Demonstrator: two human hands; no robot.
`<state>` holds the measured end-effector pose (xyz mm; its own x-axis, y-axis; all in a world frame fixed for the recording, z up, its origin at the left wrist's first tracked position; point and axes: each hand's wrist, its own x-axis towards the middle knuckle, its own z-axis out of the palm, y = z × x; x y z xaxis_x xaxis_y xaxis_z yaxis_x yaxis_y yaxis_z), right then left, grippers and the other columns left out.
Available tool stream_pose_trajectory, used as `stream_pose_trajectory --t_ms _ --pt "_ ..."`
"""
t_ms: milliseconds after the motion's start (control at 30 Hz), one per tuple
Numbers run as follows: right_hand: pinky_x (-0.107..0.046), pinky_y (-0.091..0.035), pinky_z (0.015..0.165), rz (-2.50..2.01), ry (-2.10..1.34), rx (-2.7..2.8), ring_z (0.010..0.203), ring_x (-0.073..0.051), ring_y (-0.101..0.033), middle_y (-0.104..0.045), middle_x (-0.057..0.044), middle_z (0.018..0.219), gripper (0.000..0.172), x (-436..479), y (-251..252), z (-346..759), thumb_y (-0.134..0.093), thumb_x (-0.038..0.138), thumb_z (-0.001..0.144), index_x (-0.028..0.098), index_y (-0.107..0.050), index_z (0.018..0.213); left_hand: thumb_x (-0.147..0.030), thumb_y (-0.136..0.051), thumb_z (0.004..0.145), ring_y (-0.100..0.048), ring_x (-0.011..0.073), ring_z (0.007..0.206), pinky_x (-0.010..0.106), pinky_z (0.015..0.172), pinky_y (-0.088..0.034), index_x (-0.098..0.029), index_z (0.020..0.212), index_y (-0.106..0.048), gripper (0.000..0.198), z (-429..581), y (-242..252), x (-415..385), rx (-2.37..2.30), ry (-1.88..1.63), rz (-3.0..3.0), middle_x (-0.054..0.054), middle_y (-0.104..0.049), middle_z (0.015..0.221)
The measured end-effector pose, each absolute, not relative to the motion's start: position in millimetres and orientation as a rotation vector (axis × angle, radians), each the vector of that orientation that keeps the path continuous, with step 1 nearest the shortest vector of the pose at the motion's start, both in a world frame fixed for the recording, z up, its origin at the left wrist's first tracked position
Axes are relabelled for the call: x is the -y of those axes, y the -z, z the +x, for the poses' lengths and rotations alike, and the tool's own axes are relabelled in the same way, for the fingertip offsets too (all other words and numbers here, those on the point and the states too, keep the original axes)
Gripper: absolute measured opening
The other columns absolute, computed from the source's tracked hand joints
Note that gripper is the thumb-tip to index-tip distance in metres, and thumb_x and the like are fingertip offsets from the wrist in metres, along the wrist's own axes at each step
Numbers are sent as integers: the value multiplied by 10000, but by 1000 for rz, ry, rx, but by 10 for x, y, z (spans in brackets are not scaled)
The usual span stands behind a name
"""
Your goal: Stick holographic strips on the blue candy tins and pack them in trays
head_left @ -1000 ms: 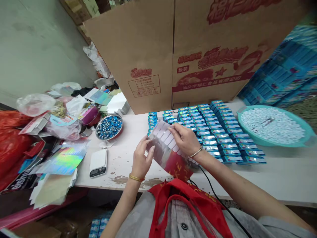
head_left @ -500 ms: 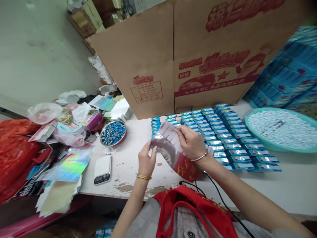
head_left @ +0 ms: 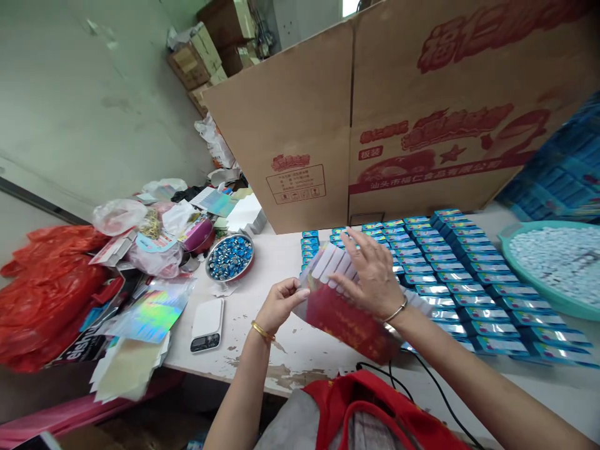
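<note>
Our left hand (head_left: pixel 280 306) is closed on the left edge of a red-and-silver foil sheet (head_left: pixel 349 322), pinching it between thumb and fingers. Our right hand (head_left: pixel 370 272) lies open, its fingers spread over the sheet's row of white tabs. The sheet is held up above the table (head_left: pixel 300 353), and its red part bears yellow characters too blurred to read. Just beyond it stand rows of small blue-and-silver packets (head_left: pixel 450 281). Farther off, a brown carton (head_left: pixel 435 106) carries large red lettering: 福仁 at the top, 板装 on a small tag, and 汕头市福仁食品有限公司 along a red band (a Shantou food company, by its wording). To the left lie a white digital scale (head_left: pixel 207 325), a steel bowl (head_left: pixel 229 236) of blue-wrapped pieces and holographic sheets (head_left: pixel 152 309). At the far right, a teal basin (head_left: pixel 539 295) holds white pieces.
</note>
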<state>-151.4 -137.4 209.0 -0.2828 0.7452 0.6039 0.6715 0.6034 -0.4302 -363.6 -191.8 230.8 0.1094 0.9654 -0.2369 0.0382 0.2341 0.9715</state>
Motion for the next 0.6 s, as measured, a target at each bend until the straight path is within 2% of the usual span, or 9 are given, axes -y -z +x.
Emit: stream_pose_trajectory --t_ms 67,100,133,200,300,400,467,533,600 --pt "-606 -183 1144 -1003 -132 2174 1440 -381 -237 -344 -158 1541 859 1436 -2066 -1580 -527 660 837 184 -295 1514 -464 -704 768 -438 77 621 207 612 -359 -161 710 -491 375 -3614 -2370 1929 -1219 -962 1139 -36 -509 677" --pt "-619 -150 1152 -939 -205 2235 1451 -377 -213 -332 -152 1549 893 1470 -2046 -1617 -527 674 829 192 -254 1529 -460 -684 791 -442 82 639 211 625 -366 -163 718 -490 362 -3596 -2398 1936 -1206 -966 1182 -32 -510 692" --pt "-614 -167 1152 -883 -317 2274 1442 -363 -249 -356 -149 1538 894 1500 -2024 -1652 -520 669 839 199 -222 1539 -455 -667 809 -444 87 654 214 639 -374 -164 722 -491 351 -3577 -2425 1940 -1191 -962 1241 -29 -505 700" --pt "-544 -316 1109 -801 -612 2266 1352 -316 -426 -453 -145 1477 823 1534 -1985 -1712 -511 613 878 211 -223 1535 -444 -629 845 -456 98 678 226 664 -393 -163 730 -502 330 -3551 -2481 1938 -1158 -933 1381 -19 -504 713" --pt "-371 -503 887 -742 -1003 2152 1047 -241 -645 -653 -112 1247 564 1505 -1974 -1776 -523 490 917 216 -456 1405 -423 -566 895 -503 127 727 254 696 -424 -166 745 -531 299 -3575 -2572 1901 -1183 -925 1639 8 -540 761" --pt "-282 -493 747 -716 -1181 2062 823 -188 -661 -729 -60 963 309 1418 -2015 -1850 -489 383 946 201 -651 1135 -410 -645 847 -541 191 947 313 829 -445 -184 920 -596 243 -3665 -2662 1824 -1446 -1086 1974 61 -585 968" --pt "-260 -474 712 -671 -1249 2048 769 -171 -644 -722 -40 872 287 1352 -2051 -1917 -455 358 957 194 -687 1002 -414 -704 799 -524 223 1073 353 916 -428 -201 1053 -597 348 -3728 -2702 1755 -1535 -1092 2136 87 -586 1094" --pt "-251 -458 681 -647 -1303 2069 732 -164 -623 -700 -18 798 330 1288 -2083 -1989 -430 382 963 195 -695 904 -404 -657 840 -567 203 983 332 872 -442 -206 987 -620 250 -3770 -2712 1688 -1457 -944 2192 70 -626 1012" --pt "-247 -447 647 -660 -1346 2094 692 -161 -596 -665 2 719 394 1231 -2106 -2046 -414 443 962 195 -691 831 -375 -573 898 -567 158 779 284 746 -442 -200 813 -612 199 -3784 -2688 1640 -1421 -866 2143 31 -622 810"
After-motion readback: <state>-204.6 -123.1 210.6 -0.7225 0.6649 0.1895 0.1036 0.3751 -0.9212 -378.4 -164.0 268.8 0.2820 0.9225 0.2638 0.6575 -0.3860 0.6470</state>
